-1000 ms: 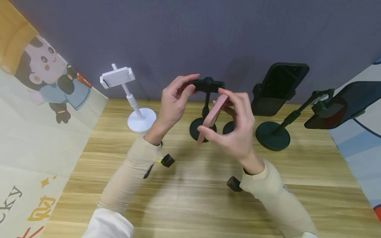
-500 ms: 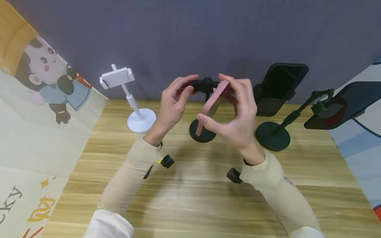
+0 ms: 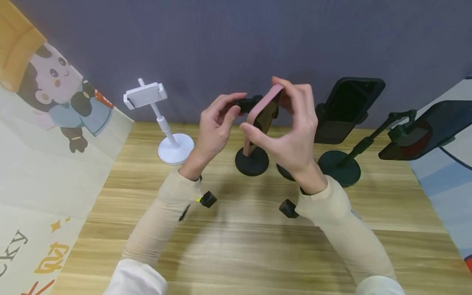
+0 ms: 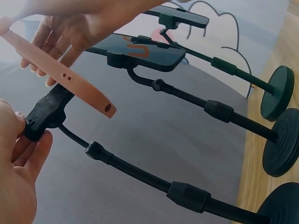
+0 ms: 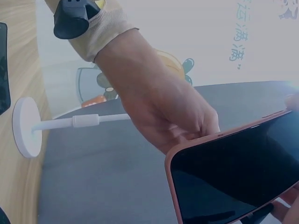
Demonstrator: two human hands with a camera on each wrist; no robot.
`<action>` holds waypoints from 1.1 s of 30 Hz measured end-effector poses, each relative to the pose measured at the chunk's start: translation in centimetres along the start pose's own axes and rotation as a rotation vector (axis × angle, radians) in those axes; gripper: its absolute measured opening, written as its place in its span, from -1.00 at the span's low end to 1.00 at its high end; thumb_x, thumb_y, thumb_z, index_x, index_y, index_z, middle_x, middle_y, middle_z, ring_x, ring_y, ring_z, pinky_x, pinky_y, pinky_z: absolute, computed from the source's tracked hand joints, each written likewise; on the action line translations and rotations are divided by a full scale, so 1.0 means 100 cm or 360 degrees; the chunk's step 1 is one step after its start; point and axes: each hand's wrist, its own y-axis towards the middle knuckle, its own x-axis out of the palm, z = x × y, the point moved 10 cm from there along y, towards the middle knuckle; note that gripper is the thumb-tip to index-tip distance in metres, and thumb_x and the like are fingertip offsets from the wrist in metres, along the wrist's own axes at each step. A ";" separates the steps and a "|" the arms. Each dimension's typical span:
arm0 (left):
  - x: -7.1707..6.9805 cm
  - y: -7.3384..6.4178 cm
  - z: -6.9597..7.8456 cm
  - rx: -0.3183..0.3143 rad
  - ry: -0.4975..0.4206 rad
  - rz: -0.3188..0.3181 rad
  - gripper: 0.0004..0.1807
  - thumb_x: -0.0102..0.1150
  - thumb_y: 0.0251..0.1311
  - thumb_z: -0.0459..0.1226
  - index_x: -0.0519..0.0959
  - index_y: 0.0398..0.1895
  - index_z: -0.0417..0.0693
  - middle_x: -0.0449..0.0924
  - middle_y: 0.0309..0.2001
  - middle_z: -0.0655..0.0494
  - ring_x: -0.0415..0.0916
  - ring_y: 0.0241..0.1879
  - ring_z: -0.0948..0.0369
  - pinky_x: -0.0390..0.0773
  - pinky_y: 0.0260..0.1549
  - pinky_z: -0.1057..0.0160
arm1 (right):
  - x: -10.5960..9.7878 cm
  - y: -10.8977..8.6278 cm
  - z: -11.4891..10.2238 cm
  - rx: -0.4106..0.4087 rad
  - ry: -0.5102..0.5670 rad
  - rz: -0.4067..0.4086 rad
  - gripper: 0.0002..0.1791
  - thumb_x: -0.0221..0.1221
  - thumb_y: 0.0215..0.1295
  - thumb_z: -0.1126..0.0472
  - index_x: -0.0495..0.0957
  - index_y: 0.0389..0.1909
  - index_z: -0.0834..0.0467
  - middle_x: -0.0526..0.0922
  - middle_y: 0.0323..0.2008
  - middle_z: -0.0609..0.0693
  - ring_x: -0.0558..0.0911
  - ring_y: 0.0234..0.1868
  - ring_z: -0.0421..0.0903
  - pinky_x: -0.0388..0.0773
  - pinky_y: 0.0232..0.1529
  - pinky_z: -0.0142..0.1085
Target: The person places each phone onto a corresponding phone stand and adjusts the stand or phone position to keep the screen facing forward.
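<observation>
My left hand (image 3: 214, 129) pinches the left end of the clamp (image 4: 46, 112) of a black phone stand, whose round base (image 3: 254, 166) rests on the table. With my right hand (image 3: 295, 131) I grip a phone (image 3: 266, 116) in a pink case, thumb on one long edge and fingers on the other. The phone is tilted just in front of the clamp, its dark screen (image 5: 238, 165) showing in the right wrist view. Seen from the left wrist, the case's edge overlaps the clamp's far end; whether they touch I cannot tell.
A white phone stand (image 3: 176, 148) is at the left. To the right, a black stand holds a phone (image 3: 346, 108), and a dark green stand (image 3: 341, 168) holds another phone (image 3: 424, 133). A grey-blue partition (image 3: 236, 49) closes off the back of the wooden table (image 3: 236, 254).
My right hand has moved up and away with the phone, from below the clamp to in front of it. The left hand stays on the clamp.
</observation>
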 end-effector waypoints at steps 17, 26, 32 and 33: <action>0.001 0.001 0.003 0.0065 0.0124 -0.0026 -0.73 0.05 0.49 -0.47 0.58 0.14 -0.44 0.61 -0.05 -0.23 0.55 -0.27 0.18 0.56 -0.30 0.34 | 0.007 0.001 0.003 0.0062 -0.0140 0.0112 0.02 0.32 0.10 -0.49 0.54 0.27 0.29 0.49 -0.06 0.29 0.55 -0.12 0.06 0.50 -0.10 -0.25; 0.002 0.000 0.013 0.0224 0.0299 -0.0013 -0.79 0.05 0.45 -0.53 0.58 0.02 -0.52 0.63 -0.08 -0.33 0.60 -0.17 0.02 0.61 -0.13 0.32 | 0.013 0.001 0.003 0.0051 -0.0253 0.0144 -0.05 0.45 0.11 -0.27 0.48 0.30 0.36 0.45 -0.03 0.33 0.52 -0.09 0.13 0.49 -0.12 -0.19; 0.004 0.000 0.018 0.0300 0.0368 -0.0012 -0.84 0.08 0.43 -0.53 0.59 -0.05 -0.50 0.62 -0.13 -0.32 0.57 -0.25 0.05 0.59 -0.20 0.35 | 0.015 0.001 0.008 0.0081 -0.0291 0.0186 -0.10 0.53 0.06 -0.05 0.45 0.32 0.37 0.43 -0.01 0.32 0.53 -0.07 0.10 0.55 -0.12 -0.15; 0.005 0.000 0.018 0.0312 0.0370 -0.0008 -0.84 0.08 0.43 -0.54 0.59 -0.05 -0.50 0.62 -0.13 -0.32 0.57 -0.25 0.05 0.59 -0.20 0.35 | 0.015 0.001 0.009 0.0087 -0.0300 0.0193 -0.09 0.53 0.06 -0.06 0.45 0.32 0.37 0.43 0.00 0.32 0.54 -0.07 0.10 0.56 -0.12 -0.15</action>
